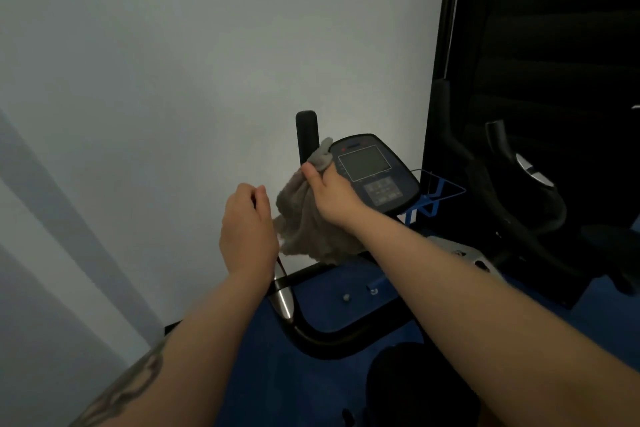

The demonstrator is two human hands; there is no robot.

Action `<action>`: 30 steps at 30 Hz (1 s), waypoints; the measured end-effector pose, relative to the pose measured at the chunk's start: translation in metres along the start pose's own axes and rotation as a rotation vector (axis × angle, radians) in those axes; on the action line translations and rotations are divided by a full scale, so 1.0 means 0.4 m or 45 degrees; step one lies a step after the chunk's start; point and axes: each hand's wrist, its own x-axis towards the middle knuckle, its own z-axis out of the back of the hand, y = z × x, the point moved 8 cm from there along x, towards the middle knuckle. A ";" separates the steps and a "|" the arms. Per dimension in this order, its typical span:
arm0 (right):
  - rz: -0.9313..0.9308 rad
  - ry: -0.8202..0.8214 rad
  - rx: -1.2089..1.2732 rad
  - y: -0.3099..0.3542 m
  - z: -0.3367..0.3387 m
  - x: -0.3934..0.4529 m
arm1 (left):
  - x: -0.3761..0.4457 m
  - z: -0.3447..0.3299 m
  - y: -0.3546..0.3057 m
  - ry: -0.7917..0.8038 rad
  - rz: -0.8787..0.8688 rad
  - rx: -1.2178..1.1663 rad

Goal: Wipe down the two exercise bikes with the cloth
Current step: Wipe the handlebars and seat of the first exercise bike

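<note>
A blue exercise bike (332, 291) with black handlebars stands in front of me. Its dark console (372, 172) faces up at centre right. My right hand (332, 196) grips a grey fluffy cloth (304, 229) just left of the console, and most of the cloth hangs below the hand. My left hand (247, 229) is curled beside the cloth, its fingers closed around the left handlebar, which it mostly hides. A black upright grip (307, 133) rises behind the cloth. A second, dark bike (526, 191) stands to the right in shadow.
A pale wall (173, 80) fills the left and top of the view, close behind the bike. A black frame edge (441, 62) runs up at the right. The black saddle (415, 385) sits low in front of me.
</note>
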 end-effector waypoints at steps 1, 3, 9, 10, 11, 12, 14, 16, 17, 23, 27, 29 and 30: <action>-0.009 -0.070 -0.110 -0.007 0.001 -0.007 | 0.000 0.000 0.000 -0.001 -0.007 -0.008; 0.012 -0.198 -0.389 -0.003 0.003 -0.011 | 0.002 -0.001 0.001 -0.008 -0.010 -0.017; 0.199 -0.449 0.048 0.050 0.072 -0.010 | 0.012 -0.003 0.006 -0.002 -0.013 -0.042; 0.281 -0.476 0.134 0.080 0.082 0.001 | 0.011 -0.003 0.006 -0.005 -0.014 -0.046; 0.372 -0.482 0.209 0.114 0.085 0.019 | 0.011 -0.002 0.006 -0.010 -0.013 -0.047; 0.450 -0.469 0.264 0.150 0.084 0.041 | 0.011 -0.002 0.006 -0.012 -0.010 -0.046; 0.542 -0.456 0.286 0.205 0.073 0.078 | 0.010 -0.003 0.007 -0.011 0.000 -0.047; 0.500 -0.539 0.196 0.212 0.070 0.107 | 0.011 -0.005 0.011 -0.009 0.006 -0.049; 0.430 -0.564 0.230 0.198 0.078 0.123 | 0.011 -0.005 0.012 -0.008 0.006 -0.055; -0.039 -0.327 0.711 0.146 0.064 0.142 | 0.010 -0.005 0.012 -0.001 0.010 -0.075; 0.446 -0.730 -0.084 0.227 0.083 0.075 | 0.012 -0.006 0.013 -0.024 0.007 -0.062; 0.345 -0.562 -0.256 0.238 0.092 0.117 | 0.015 -0.006 0.013 -0.026 0.000 -0.047; 0.213 -0.452 -0.225 0.226 0.101 0.142 | 0.015 -0.006 0.014 -0.026 0.000 -0.041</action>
